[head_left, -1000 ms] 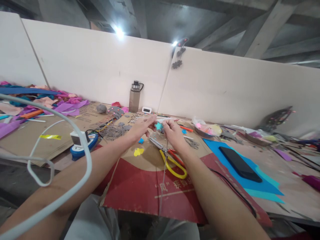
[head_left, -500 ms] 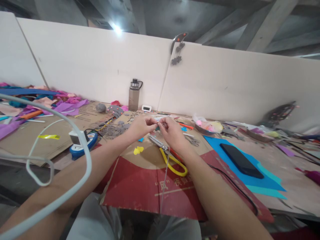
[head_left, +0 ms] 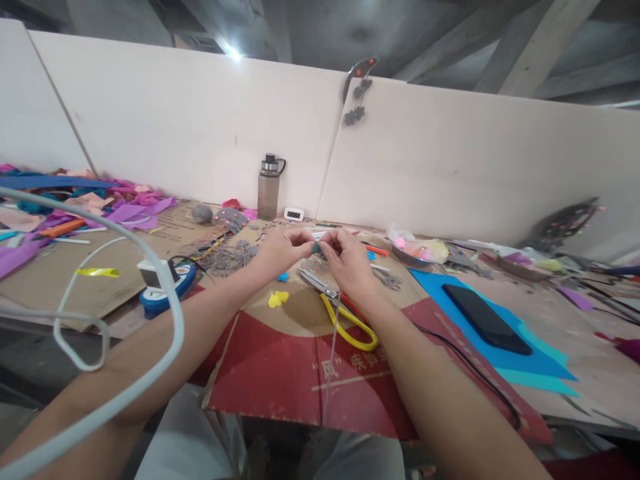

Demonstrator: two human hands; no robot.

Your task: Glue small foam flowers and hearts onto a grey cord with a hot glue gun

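My left hand [head_left: 281, 251] and my right hand [head_left: 346, 261] meet over the middle of the table, fingertips pinched together on a small teal felt piece [head_left: 317, 248], mostly hidden by the fingers. A thin grey thread [head_left: 332, 347] hangs from my right hand down over the red cardboard sheet [head_left: 280, 373]. Scissors with yellow handles [head_left: 345, 321] lie on the cardboard right under my right hand. A yellow felt cutout [head_left: 277, 299] and a small blue one [head_left: 283, 277] lie just below my left hand.
A black phone [head_left: 485, 319] lies on blue felt sheets [head_left: 530, 363] at the right. A grey water bottle [head_left: 268, 187] and a small clock [head_left: 293, 214] stand at the white back wall. Purple and pink scraps [head_left: 100, 207] pile at left, near a blue tape dispenser [head_left: 163, 293]. A white cable [head_left: 125, 373] loops close by.
My hands have closed tighter on the teal piece, which showed as a star between my fingers a second ago and is now nearly covered. The view has shifted slightly.
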